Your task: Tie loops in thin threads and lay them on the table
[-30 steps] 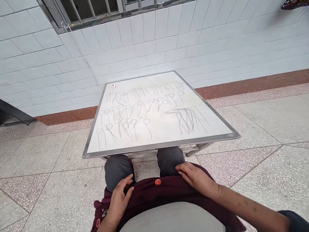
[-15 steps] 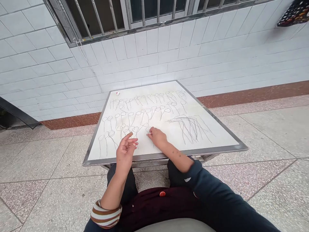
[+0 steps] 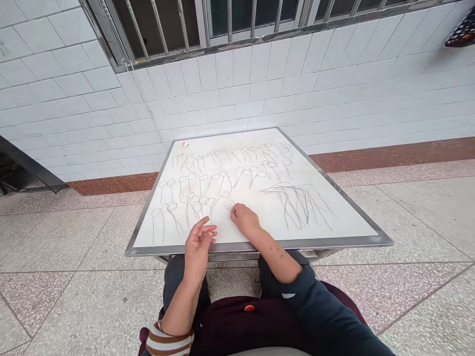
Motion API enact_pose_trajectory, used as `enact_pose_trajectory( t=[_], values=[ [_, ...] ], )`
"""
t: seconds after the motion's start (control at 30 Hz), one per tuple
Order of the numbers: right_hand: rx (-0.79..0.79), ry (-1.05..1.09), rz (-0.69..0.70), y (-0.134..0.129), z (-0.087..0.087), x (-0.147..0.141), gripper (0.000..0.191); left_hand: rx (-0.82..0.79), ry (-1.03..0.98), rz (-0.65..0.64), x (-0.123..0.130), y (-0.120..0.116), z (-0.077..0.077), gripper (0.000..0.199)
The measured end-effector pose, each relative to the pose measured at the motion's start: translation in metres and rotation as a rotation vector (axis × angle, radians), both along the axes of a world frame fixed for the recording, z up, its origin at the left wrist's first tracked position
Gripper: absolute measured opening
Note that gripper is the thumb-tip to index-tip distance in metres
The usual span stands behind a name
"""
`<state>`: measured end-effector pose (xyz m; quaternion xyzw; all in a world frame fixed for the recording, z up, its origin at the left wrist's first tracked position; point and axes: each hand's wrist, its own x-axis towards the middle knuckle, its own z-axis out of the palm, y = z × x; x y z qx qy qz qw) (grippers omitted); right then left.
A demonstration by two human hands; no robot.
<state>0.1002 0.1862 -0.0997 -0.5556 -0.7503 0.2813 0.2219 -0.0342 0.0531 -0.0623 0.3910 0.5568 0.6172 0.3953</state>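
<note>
A white board-like table [image 3: 256,232] with a grey metal rim carries rows of thin dark looped wires or threads [image 3: 287,163]. On its right half lies a bundle of unlooped dark strands [image 3: 297,198]. My right hand [image 3: 245,219] is closed in a pinch at a thin loop [image 3: 228,204] near the front middle, its fingertips at the loop's right side. Just left of it, above the front edge, my left hand [image 3: 200,240] has thumb and index pressed together; what they hold, if anything, is too small to name. Its other fingers are partly extended.
A small white and red object [image 3: 185,145] sits at the table's back left corner. Behind stands a white tiled wall [image 3: 233,94] with a barred window [image 3: 252,20]. Speckled floor tiles [image 3: 89,296] surround the table. A patterned dark cloth [image 3: 462,32] hangs at the top right.
The view has shifted slightly. My left hand has moved a little down and to the right, nearer the front edge. My right hand remains pinched by the loop, a little lower in view.
</note>
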Motion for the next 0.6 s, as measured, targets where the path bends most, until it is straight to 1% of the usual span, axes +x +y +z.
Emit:
enact_pose_trajectory(
  t=[0.07,0.13,0.17,0.2,0.27,0.33,0.37,0.43,0.53,0.6],
  values=[
    [-0.038,0.124,0.084,-0.015,0.004,0.002,0.011,0.014,-0.010,0.029,-0.001,0.001,-0.001,0.045],
    [-0.090,0.244,0.190,-0.033,0.008,0.003,0.019,0.036,-0.023,0.062,-0.002,0.002,-0.002,0.047],
    [-0.142,0.334,0.248,-0.042,0.010,0.003,0.022,0.047,-0.030,0.073,-0.002,0.002,-0.002,0.049],
    [-0.232,0.473,0.310,-0.051,0.012,0.003,0.025,0.054,-0.036,0.076,-0.003,0.002,-0.002,0.050],
    [-0.473,0.796,0.417,-0.065,0.015,0.001,0.027,0.058,-0.050,0.051,-0.002,0.002,-0.001,0.050],
    [-0.696,1.053,0.480,-0.075,0.020,0.000,0.030,0.071,-0.079,0.025,-0.001,0.001,-0.001,0.046],
    [-0.755,1.109,0.490,-0.078,0.023,-0.001,0.031,0.081,-0.094,0.025,-0.001,0.000,-0.001,0.044],
    [-0.802,1.160,0.495,-0.083,0.028,-0.001,0.032,0.103,-0.111,0.065,-0.002,-0.002,-0.002,0.040],
    [-0.769,1.149,0.497,-0.089,0.034,0.000,0.028,0.119,-0.089,0.146,-0.004,-0.005,-0.003,0.035],
    [-0.716,1.110,0.511,-0.093,0.036,0.001,0.027,0.122,-0.054,0.163,-0.005,-0.009,0.000,0.032]
  ],
)
